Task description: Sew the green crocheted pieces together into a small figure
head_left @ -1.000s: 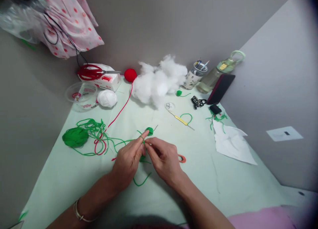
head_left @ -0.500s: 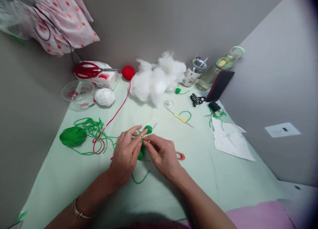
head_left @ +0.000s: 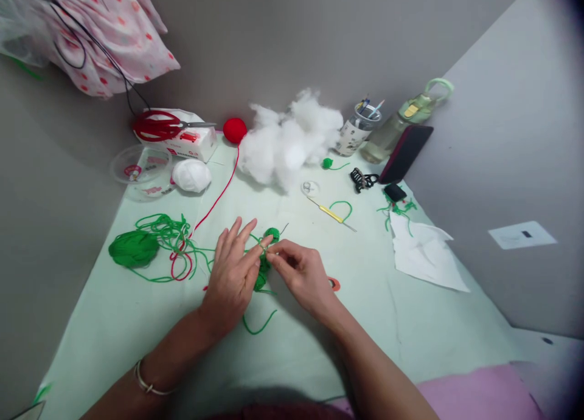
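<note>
Green yarn loops round the raised index finger of my left hand (head_left: 232,274), whose other fingers are spread above the table. My right hand (head_left: 301,274) is pinched at that fingertip, its thumb and index finger closed on the green yarn; any tool between them is too small to tell. Small green knitted pieces (head_left: 261,280) lie beneath and between my hands, partly hidden. Just beyond my fingertips sits a little green ball (head_left: 272,234). A green yarn ball (head_left: 134,248) with tangled strands rests to the left.
White stuffing (head_left: 289,143), a red yarn ball (head_left: 235,130) and red scissors (head_left: 157,126) on a box stand at the back. A yellow-handled hook (head_left: 331,214), hair clip (head_left: 363,180), phone (head_left: 406,155), bottle (head_left: 387,137) and white paper (head_left: 424,253) are to the right. An orange ring (head_left: 334,284) lies beside my right hand.
The fingers of my left hand have straightened and spread upward. My right hand has shifted slightly right and up, still pinched at the yarn. The view has moved a little.
</note>
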Motion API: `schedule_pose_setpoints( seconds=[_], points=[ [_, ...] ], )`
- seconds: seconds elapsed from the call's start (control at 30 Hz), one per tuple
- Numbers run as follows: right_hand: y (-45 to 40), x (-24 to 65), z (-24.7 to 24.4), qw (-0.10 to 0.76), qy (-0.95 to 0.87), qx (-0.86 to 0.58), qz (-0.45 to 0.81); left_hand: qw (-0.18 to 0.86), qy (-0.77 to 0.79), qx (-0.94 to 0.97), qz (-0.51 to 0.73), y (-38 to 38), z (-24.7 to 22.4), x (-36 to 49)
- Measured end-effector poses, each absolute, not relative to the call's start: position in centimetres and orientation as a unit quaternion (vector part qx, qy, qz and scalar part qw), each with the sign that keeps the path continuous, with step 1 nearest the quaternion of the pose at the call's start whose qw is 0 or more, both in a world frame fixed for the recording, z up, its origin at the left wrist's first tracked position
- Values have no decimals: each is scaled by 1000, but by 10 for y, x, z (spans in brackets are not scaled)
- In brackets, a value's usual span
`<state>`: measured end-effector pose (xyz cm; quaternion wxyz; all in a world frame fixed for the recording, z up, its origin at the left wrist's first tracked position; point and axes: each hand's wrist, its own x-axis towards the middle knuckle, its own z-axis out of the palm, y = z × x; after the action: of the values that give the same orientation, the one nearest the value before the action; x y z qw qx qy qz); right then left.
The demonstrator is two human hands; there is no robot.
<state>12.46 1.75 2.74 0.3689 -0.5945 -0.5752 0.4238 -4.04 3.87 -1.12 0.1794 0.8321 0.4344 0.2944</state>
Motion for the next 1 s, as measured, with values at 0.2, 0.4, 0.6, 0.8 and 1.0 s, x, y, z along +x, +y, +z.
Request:
schedule_pose_setpoints(
  seconds=[0.2, 0.4, 0.6, 0.8, 1.0],
  points=[
    [18, 126, 26, 369, -564, -587, 448, 181, 438, 831, 291, 39, -11, -41],
    [18, 125, 26, 372, -557, -584, 459, 185, 435, 832, 291, 40, -11, -42],
    [21, 127, 26, 376, -540, -575, 487, 182, 437, 837, 275, 40, -11, -42],
    [22, 128, 24, 381, -515, -559, 526, 179, 436, 841, 266, 41, -10, -42],
    [21, 126, 21, 385, -514, -563, 520, 186, 433, 842, 262, 42, -11, -43]
  ],
)
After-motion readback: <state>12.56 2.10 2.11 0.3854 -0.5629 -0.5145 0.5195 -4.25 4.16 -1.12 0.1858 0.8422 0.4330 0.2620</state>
